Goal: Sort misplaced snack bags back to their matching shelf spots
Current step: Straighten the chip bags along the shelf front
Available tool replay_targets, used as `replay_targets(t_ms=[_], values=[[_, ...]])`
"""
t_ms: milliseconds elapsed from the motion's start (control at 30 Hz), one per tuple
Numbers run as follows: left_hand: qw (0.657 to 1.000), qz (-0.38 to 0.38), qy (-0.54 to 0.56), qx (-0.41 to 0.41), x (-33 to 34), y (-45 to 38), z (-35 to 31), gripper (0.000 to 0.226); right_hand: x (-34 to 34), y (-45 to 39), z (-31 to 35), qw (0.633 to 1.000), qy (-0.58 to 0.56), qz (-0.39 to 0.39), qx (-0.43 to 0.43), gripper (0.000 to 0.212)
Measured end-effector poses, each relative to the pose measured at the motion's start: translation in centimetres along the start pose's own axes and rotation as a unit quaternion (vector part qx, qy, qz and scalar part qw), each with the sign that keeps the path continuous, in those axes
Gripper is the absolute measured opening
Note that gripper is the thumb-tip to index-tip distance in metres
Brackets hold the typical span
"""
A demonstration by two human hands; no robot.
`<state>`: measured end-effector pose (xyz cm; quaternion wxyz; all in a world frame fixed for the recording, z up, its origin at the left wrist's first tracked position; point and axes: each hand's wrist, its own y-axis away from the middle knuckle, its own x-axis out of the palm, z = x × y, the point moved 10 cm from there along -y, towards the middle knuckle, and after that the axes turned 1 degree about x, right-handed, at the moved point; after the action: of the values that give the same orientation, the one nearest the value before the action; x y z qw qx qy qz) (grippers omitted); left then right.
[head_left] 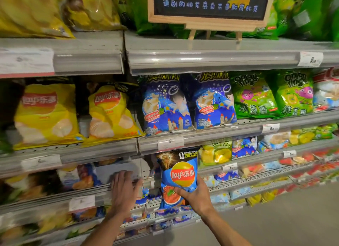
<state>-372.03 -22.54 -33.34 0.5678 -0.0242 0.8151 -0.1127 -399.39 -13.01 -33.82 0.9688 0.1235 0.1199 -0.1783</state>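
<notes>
My right hand (197, 195) grips a blue Lay's bag (178, 174) with a tomato picture, holding it upright in front of the third shelf from the top. My left hand (123, 190) is flat with fingers spread, reaching over the rail of that same shelf (55, 198) toward a gap with a pale divider behind it. Blurred bags, some blue, lie left of my left hand.
Yellow Lay's bags (110, 113) stand on the shelf above at left, dark blue bags (165, 106) in the middle, green onion-ring bags (255, 97) at right. A framed chalkboard sign (209, 5) stands on the top shelf. Grey floor (284, 218) lies at lower right.
</notes>
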Motion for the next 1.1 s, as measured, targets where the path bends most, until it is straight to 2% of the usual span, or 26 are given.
replay_targets(t_ms=[167, 267, 433, 600, 867, 1100], values=[[0.993, -0.019, -0.110, 0.032, -2.3, 2.8, 4.5, 0.060, 6.8, -0.2, 2.4, 0.998, 0.010, 0.062, -0.016, 0.053], [0.992, 0.015, -0.125, 0.028, -2.6, 3.7, 6.7, 0.058, 11.1, -1.2, 4.3, 0.996, 0.033, 0.082, -0.031, 0.049], [0.984, 0.091, -0.151, 0.030, -2.3, 3.9, 7.9, 0.069, 16.8, -3.8, 7.5, 0.996, 0.051, 0.047, -0.049, 0.051], [0.982, 0.111, -0.152, 0.020, -2.6, 3.4, 8.2, 0.075, 19.6, -6.4, 7.6, 0.997, 0.070, -0.008, -0.024, 0.048], [0.987, 0.109, -0.118, 0.013, -2.0, 3.6, 8.7, 0.075, 23.7, -6.5, 6.0, 0.996, 0.072, 0.027, -0.035, 0.042], [0.990, 0.116, -0.082, 0.003, -1.7, 3.8, 8.9, 0.083, 24.7, -5.9, 5.7, 0.992, 0.102, 0.059, -0.035, 0.069]])
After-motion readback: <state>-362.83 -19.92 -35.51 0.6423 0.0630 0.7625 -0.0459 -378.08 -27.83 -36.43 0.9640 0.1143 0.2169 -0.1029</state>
